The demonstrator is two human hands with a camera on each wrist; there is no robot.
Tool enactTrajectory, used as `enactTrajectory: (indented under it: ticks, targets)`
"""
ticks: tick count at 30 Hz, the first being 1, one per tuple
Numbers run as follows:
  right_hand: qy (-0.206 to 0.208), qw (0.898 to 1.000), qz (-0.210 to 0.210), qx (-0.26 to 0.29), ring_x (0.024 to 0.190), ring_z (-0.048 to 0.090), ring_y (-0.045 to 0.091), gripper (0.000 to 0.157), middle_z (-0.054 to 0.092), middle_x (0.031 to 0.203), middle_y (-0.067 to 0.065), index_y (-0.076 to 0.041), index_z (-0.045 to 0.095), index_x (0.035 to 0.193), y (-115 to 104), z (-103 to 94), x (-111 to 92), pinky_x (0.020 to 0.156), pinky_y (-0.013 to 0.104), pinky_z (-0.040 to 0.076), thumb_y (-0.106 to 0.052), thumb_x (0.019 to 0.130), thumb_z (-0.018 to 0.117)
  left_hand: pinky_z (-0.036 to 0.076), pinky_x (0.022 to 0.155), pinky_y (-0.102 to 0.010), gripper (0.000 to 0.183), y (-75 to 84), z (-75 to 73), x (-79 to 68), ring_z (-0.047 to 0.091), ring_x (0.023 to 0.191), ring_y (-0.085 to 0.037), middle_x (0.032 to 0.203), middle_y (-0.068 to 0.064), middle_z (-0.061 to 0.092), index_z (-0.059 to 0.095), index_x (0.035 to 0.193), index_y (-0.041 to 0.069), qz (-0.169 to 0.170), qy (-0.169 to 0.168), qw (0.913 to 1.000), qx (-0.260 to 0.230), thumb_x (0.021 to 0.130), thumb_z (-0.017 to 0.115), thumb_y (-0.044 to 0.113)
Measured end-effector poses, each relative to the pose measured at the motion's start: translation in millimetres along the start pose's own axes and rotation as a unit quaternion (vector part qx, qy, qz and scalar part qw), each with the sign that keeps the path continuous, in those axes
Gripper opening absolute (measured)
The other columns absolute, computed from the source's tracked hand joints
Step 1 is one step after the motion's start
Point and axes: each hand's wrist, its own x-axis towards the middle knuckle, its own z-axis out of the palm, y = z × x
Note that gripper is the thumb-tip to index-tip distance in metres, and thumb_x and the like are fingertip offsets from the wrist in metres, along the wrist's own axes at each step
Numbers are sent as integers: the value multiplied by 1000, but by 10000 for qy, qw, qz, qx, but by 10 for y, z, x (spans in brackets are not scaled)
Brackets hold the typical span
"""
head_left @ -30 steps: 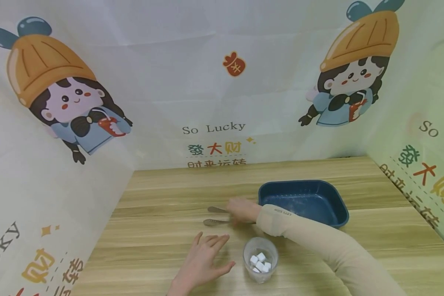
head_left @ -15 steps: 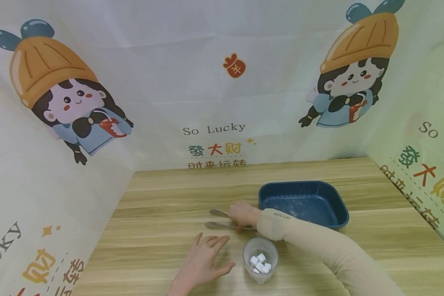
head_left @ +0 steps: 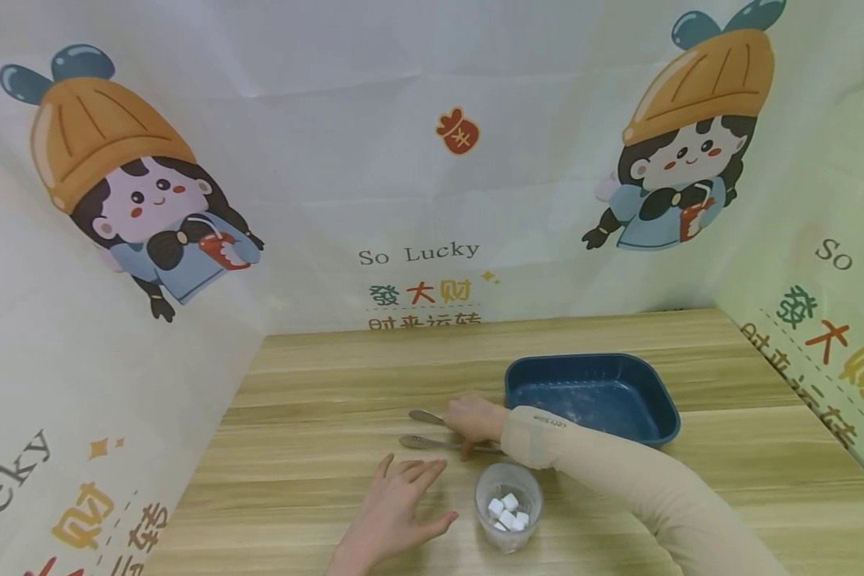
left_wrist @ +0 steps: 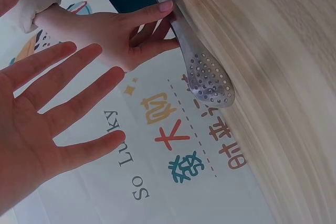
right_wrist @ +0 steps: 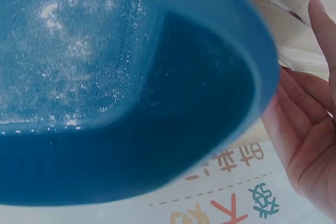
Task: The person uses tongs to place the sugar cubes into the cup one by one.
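Two metal utensils lie side by side on the table. The nearer one is a slotted spoon; its perforated bowl shows large in the left wrist view. The farther utensil runs under my right hand. My right thumb lies over the slotted spoon's handle, with the fingers curled down behind it in the left wrist view; the palm hides part of both handles. My left hand holds nothing, its fingers spread, left of a clear cup with several white cubes inside.
A deep blue rectangular tub stands behind the right forearm, its near-left part hidden by the sleeve. Printed white cloth walls border the wooden table at the back and sides.
My right hand was blurred with motion a second ago and is now steady over the utensils. Both utensils have shifted slightly toward me. My left hand, the cup and the tub stay put.
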Motion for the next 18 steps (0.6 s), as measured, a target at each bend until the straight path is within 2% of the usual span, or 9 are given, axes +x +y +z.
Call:
enactTrajectory:
  ticks: [2, 4, 7, 8, 9, 11, 13, 18]
  targets:
    - [-4, 10000, 3, 60, 58, 49, 8, 44, 61, 69, -5, -16, 60, 67, 60, 100, 69, 54, 24, 47, -50, 47, 79, 34, 93, -58, 57, 3, -3, -1, 56, 106, -21, 115, 2, 62, 56, 119, 15, 1, 5, 10000, 20, 75, 61, 51]
    - [444, 9985, -274, 138, 55, 47, 8, 52, 58, 66, -6, -19, 56, 63, 221, 405, 251, 50, 24, 44, -64, 43, 71, 34, 93, -58, 57, 5, -7, 0, 56, 105, -21, 115, 2, 62, 56, 120, 15, 5, 8, 10000, 47, 75, 61, 51]
    - [647, 9973, -311, 174, 56, 48, 9, 59, 58, 66, -6, -20, 53, 62, 325, 461, 301, 50, 26, 44, -71, 37, 67, 35, 93, -58, 58, 9, -14, 4, 57, 105, -21, 115, 2, 62, 56, 119, 15, 21, 12, 10000, 84, 75, 60, 51]
    - [698, 9970, -277, 184, 56, 48, 9, 58, 57, 66, -5, -20, 52, 62, 328, 392, 259, 50, 27, 44, -70, 38, 67, 35, 93, -59, 58, 10, -17, 5, 57, 105, -21, 115, 2, 62, 56, 119, 15, 27, 13, 10000, 92, 75, 60, 51]
    - [582, 9975, -228, 317, 56, 48, 10, 58, 57, 66, -5, -19, 53, 61, 330, 328, 251, 49, 26, 43, -70, 39, 68, 35, 93, -58, 58, 11, -20, 6, 57, 105, -21, 115, 2, 62, 56, 120, 15, 27, 9, 9999, 96, 75, 61, 51]
    - [193, 9990, 75, 393, 62, 54, 12, 51, 62, 71, -3, -15, 59, 67, 230, -49, 49, 54, 27, 47, -58, 46, 75, 35, 93, -58, 58, 13, -25, 9, 56, 105, -20, 115, 2, 62, 56, 120, 15, 24, 0, 9999, 109, 75, 61, 51]
    - [216, 9988, 111, 421, 67, 58, 13, 45, 65, 77, -2, -13, 64, 75, 200, -241, -86, 58, 26, 48, -52, 55, 75, 35, 93, -58, 58, 13, -28, 11, 56, 105, -20, 115, 3, 62, 56, 120, 16, 17, -6, 9999, 104, 74, 61, 51]
    - [398, 9981, 66, 461, 86, 63, 18, 45, 68, 97, 1, -12, 68, 97, 210, -483, -277, 74, 29, 51, -48, 69, 69, 35, 92, -59, 58, 10, -39, 26, 56, 105, -22, 114, 1, 63, 56, 119, 14, 88, 62, 9999, 56, 74, 63, 50]
